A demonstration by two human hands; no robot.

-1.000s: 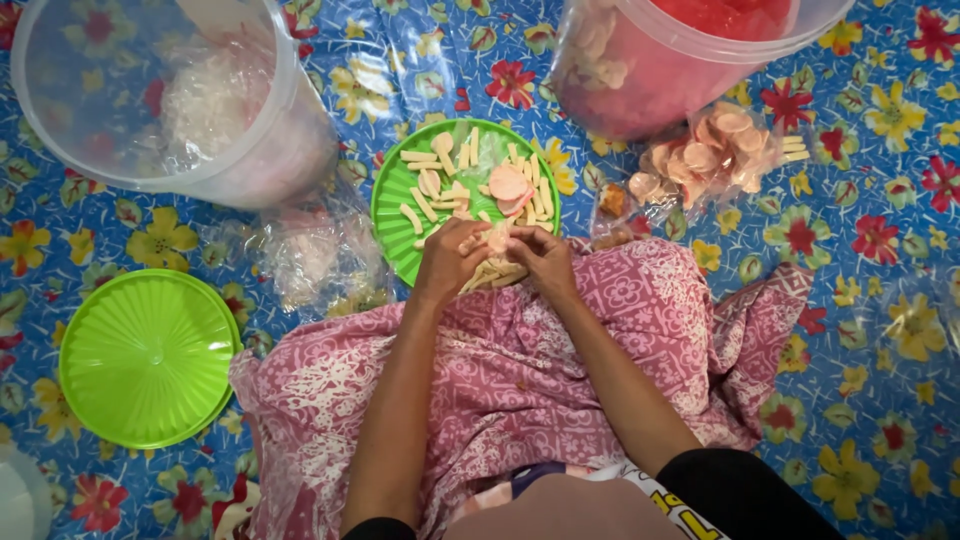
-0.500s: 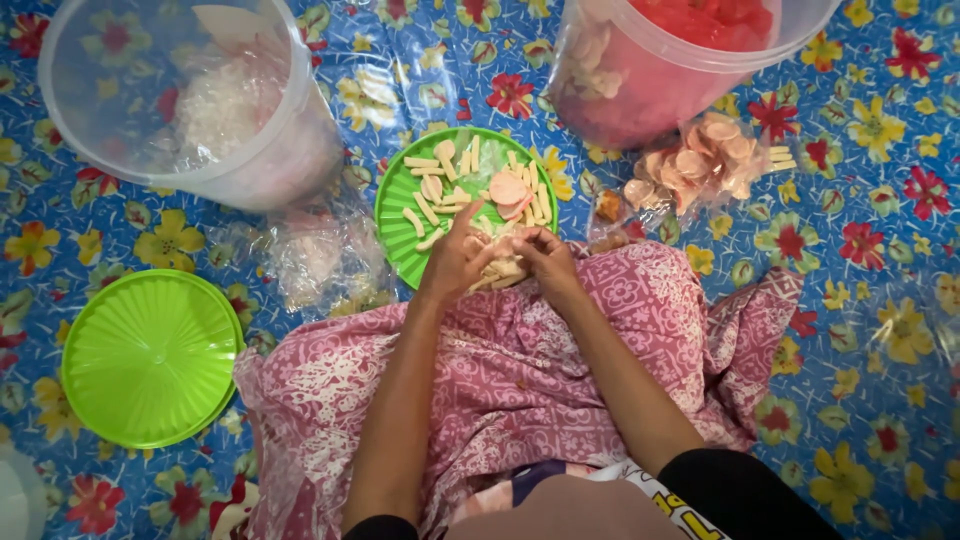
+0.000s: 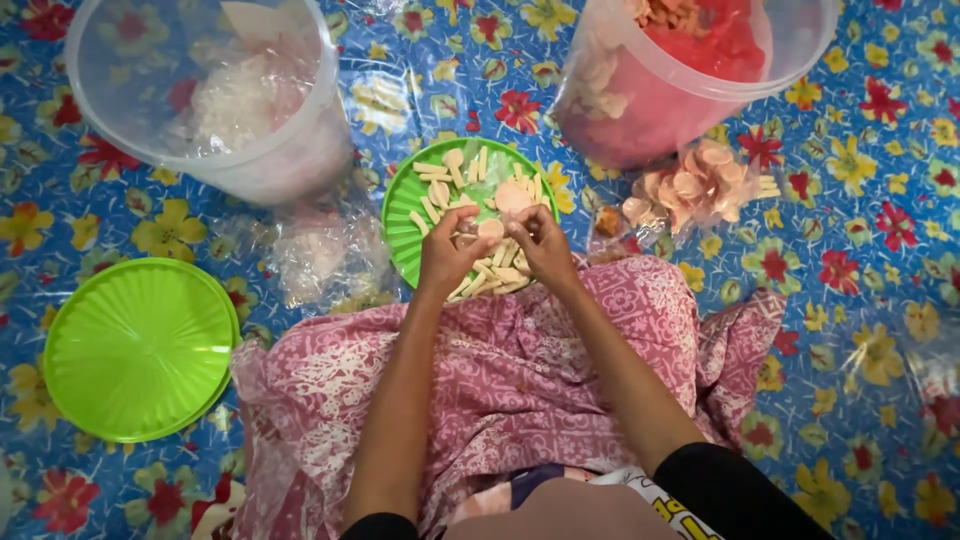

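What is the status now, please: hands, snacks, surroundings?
Left hand and right hand together over green plate, pinching a round snack piece. Snack sticks beneath. Clear bags beside; nothing blocking.

Hidden, cropped and unclear areas, head view

The left hand (image 3: 447,255) and right hand (image 3: 540,243) cover the near rim of the green plate (image 3: 405,222) and some of the crackers (image 3: 503,274) on it; what the fingertips pinch is too small to tell. The clear bucket (image 3: 290,160) and the red-filled bucket (image 3: 610,120) are cropped by the top edge. Contents of the clear plastic bag (image 3: 315,255) are blurred. The pink patterned cloth (image 3: 520,370) hides the lap; both upper arms leave the bottom edge.
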